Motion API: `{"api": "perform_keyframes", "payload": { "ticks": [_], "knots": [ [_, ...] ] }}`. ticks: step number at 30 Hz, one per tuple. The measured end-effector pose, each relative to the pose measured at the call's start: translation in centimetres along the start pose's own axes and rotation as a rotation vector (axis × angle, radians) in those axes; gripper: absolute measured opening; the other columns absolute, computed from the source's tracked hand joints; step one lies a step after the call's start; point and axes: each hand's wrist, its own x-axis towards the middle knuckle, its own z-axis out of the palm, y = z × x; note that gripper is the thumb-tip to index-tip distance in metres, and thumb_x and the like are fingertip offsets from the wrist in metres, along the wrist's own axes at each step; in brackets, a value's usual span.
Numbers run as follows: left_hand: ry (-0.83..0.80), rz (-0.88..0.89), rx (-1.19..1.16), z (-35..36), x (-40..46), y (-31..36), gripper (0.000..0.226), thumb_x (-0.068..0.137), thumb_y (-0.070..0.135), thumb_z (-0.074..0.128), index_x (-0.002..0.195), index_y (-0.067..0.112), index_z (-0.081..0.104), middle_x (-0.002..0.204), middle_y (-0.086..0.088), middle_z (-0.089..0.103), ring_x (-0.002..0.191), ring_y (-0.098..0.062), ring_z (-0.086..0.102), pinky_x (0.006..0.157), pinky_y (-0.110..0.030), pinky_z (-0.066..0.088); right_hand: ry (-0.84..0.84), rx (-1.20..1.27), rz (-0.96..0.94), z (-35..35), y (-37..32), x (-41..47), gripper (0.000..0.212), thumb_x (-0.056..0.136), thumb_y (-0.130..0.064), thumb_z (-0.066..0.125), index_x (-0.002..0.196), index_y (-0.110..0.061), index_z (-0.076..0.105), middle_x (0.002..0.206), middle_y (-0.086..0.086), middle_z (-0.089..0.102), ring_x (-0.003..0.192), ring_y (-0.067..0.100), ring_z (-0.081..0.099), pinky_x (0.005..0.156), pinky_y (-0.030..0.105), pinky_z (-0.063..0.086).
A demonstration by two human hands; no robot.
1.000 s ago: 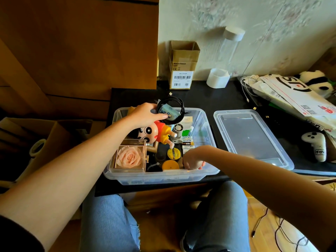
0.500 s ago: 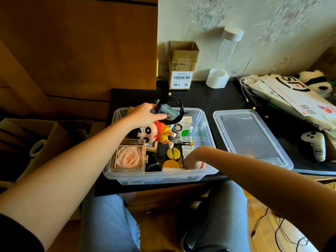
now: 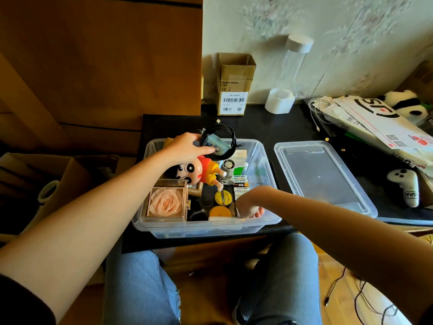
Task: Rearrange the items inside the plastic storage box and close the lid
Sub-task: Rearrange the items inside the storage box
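My left hand (image 3: pixel 185 148) is over the far left part of the clear plastic storage box (image 3: pixel 264 221), which sits open on the black tabletop (image 3: pixel 269 130) right in front of my knees. My fingers there are curled round a small pale blue pouch (image 3: pixel 214 145) with a coiled black cable (image 3: pixel 220 134) looped about it, holding both up just above the box's far rim.

My right hand (image 3: pixel 248 205) is down inside the near right corner of the box, wrist bent, fingertips (image 3: pixel 257 210) against the near wall. Whether those fingers grip anything I cannot tell, since the hand hides whatever is beneath it.

Inside the box, a clear square case with a peach rose (image 3: pixel 166 202) fills the near left corner. Just beyond it lies a cartoon boy figurine in a red shirt and yellow shorts (image 3: pixel 199 171), tipped on its side under my left hand. Between the rose case and my right hand are a round yellow tin (image 3: pixel 223 197) and an orange disc (image 3: pixel 219 211). Small white "Heybright" labelled packets (image 3: pixel 240 181) stand in a row beside my right wrist, with a small white fan (image 3: pixel 228 165) beyond them.

The clear plastic lid (image 3: pixel 323 177) lies flat on the tabletop, just to the right of the box. Further right rests a white game controller (image 3: pixel 405 184). A brown cardboard carton (image 3: pixel 234 85) stands against the far wall.
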Motion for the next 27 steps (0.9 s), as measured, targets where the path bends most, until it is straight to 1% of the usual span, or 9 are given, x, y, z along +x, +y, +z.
{"api": "perform_keyframes", "payload": {
  "ticks": [3,7,11,14,16,18,21,24,27],
  "knots": [
    [-0.007,0.003,-0.004,0.0,0.0,0.0,0.032,0.086,0.045,0.063,0.112,0.026,0.065,0.107,0.006,0.065,0.103,-0.015,0.058,0.092,-0.037,0.048,-0.014,-0.004,0.001,0.0,0.0,-0.3,0.033,0.098,-0.015,0.037,0.123,0.003,0.050,0.101,0.015,0.060,0.072,0.017,0.055,0.063,0.023,0.048],
    [-0.011,0.007,0.004,-0.1,0.0,0.0,0.033,0.086,0.045,0.063,0.112,0.026,0.065,0.109,0.006,0.065,0.104,-0.015,0.057,0.091,-0.035,0.047,0.028,-0.008,-0.056,-0.5,-0.5,-0.8,0.031,0.098,-0.015,0.039,0.119,0.000,0.057,0.112,0.013,0.065,0.075,0.016,0.056,0.060,0.022,0.044],
    [-0.015,0.011,-0.009,-0.1,0.0,-0.1,0.033,0.086,0.045,0.063,0.113,0.027,0.065,0.112,0.007,0.065,0.106,-0.014,0.057,0.090,-0.032,0.046,0.266,0.100,-0.150,-2.1,-0.7,-1.6,0.028,0.094,-0.016,0.050,0.114,-0.001,0.064,0.107,0.011,0.069,0.087,0.020,0.062,0.080,0.028,0.048],
    [-0.024,0.010,-0.073,-0.3,0.0,-0.4,0.033,0.086,0.043,0.065,0.114,0.027,0.065,0.117,0.005,0.065,0.112,-0.015,0.056,0.099,-0.037,0.044,0.409,0.426,-0.207,-2.9,-0.8,-1.1,0.027,0.092,-0.014,0.051,0.112,0.000,0.063,0.105,0.014,0.068,0.076,0.017,0.060,0.066,0.023,0.048],
    [-0.011,0.023,-0.136,-0.4,0.0,-0.7,0.029,0.085,0.041,0.066,0.112,0.028,0.066,0.116,0.005,0.066,0.114,-0.015,0.056,0.102,-0.038,0.042,0.330,0.696,-0.240,-3.3,-1.2,-0.9,0.027,0.096,-0.012,0.045,0.114,0.003,0.058,0.098,0.015,0.069,0.062,0.013,0.058,0.058,0.022,0.048],
    [0.005,0.040,-0.194,-0.6,-0.2,-1.0,0.021,0.085,0.039,0.067,0.106,0.034,0.065,0.111,0.010,0.066,0.114,-0.013,0.057,0.100,-0.033,0.042,0.199,1.152,-0.280,-3.5,-1.4,-0.9,0.026,0.100,-0.012,0.037,0.108,0.004,0.056,0.079,0.011,0.069,0.052,0.012,0.062,0.050,0.023,0.052],
    [0.025,0.069,-0.239,-0.7,-0.4,-1.2,0.017,0.084,0.038,0.068,0.100,0.040,0.063,0.109,0.013,0.066,0.114,-0.011,0.057,0.100,-0.033,0.043,-0.033,1.696,-0.426,-3.6,-0.5,-1.2,0.037,0.101,-0.028,0.030,0.099,-0.003,0.057,0.085,0.015,0.067,0.067,0.022,0.069,0.056,0.029,0.059],
    [0.052,0.090,-0.239,-0.2,-0.5,-1.1,0.023,0.082,0.040,0.069,0.104,0.038,0.064,0.112,0.010,0.067,0.113,-0.011,0.057,0.102,-0.039,0.043,-0.183,1.784,-0.566,-3.2,0.5,-1.2,0.047,0.095,-0.044,0.037,0.113,-0.004,0.053,0.097,0.016,0.064,0.082,0.028,0.069,0.070,0.037,0.059],
    [0.077,0.102,-0.275,0.1,-0.6,-0.7,0.024,0.082,0.036,0.070,0.106,0.037,0.064,0.111,0.010,0.068,0.111,-0.009,0.058,0.102,-0.037,0.043,-0.200,1.716,-0.649,-2.7,1.0,-1.0,0.065,0.080,-0.054,0.053,0.124,-0.007,0.050,0.098,0.013,0.069,0.094,0.028,0.067,0.078,0.038,0.057]
  ]
}}
